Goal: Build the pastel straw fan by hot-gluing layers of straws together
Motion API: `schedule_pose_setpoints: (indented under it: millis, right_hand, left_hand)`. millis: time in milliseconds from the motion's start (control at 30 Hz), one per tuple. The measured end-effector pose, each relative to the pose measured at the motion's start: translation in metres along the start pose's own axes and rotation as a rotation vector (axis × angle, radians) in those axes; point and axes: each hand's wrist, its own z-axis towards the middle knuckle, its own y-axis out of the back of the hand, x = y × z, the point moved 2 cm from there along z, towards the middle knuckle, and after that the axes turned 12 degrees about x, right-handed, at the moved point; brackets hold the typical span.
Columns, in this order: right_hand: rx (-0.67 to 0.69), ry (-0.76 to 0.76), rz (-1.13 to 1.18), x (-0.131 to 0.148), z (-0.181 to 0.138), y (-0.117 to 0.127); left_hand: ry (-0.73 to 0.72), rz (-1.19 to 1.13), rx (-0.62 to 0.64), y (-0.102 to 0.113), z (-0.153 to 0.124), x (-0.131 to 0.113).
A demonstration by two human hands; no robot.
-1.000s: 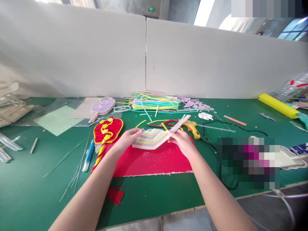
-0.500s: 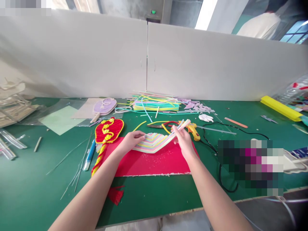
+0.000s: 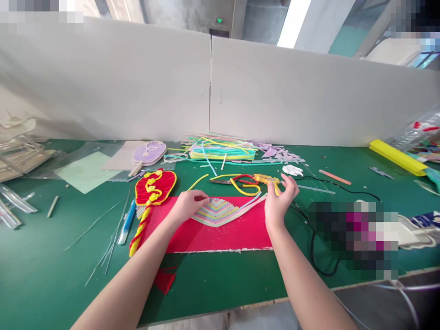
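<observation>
Over red board [image 3: 223, 240], left hand [image 3: 188, 205] pinching striped panel [image 3: 218, 215]; at right edge, right hand [image 3: 277, 201] spread, empty.

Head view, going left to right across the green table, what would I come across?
Pale green sheet, red-and-yellow fan, left hand, striped piece, right hand, orange stick, yellow strip.

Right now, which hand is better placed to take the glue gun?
The right hand, I'd judge: it looks empty and open, overlapping the glue gun in this view, though contact is unclear. The left hand is farther off, at the left end of the striped piece.
</observation>
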Motion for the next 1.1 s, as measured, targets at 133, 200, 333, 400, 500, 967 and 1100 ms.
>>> schedule_pose_setpoints:
  millis: [133,200,333,400,500,967,1100]
  right_hand:
    - [0.141,0.153,0.019,0.008,-0.004,-0.007]
    - [0.294,0.153,0.051,0.009,-0.007,-0.015]
    - [0.539,0.118,0.080,0.011,-0.016,-0.027]
    - [0.646,0.092,0.088,0.012,-0.022,-0.031]
    - [0.804,0.052,0.078,0.012,-0.030,-0.035]
    - [0.928,0.047,-0.015,0.007,-0.031,-0.037]
    - [0.877,0.051,-0.010,0.007,-0.029,-0.036]
  left_hand:
    - [-0.022,0.120,-0.124,0.003,0.000,0.002]
    - [-0.006,0.160,-0.172,0.004,0.001,0.006]
    - [0.032,0.225,-0.190,0.005,0.002,0.013]
    - [0.040,0.253,-0.182,0.005,0.003,0.015]
    - [0.047,0.283,-0.172,0.004,0.002,0.015]
    - [0.021,0.311,-0.181,0.003,0.000,0.011]
    - [-0.051,0.285,-0.121,-0.001,0.002,0.005]
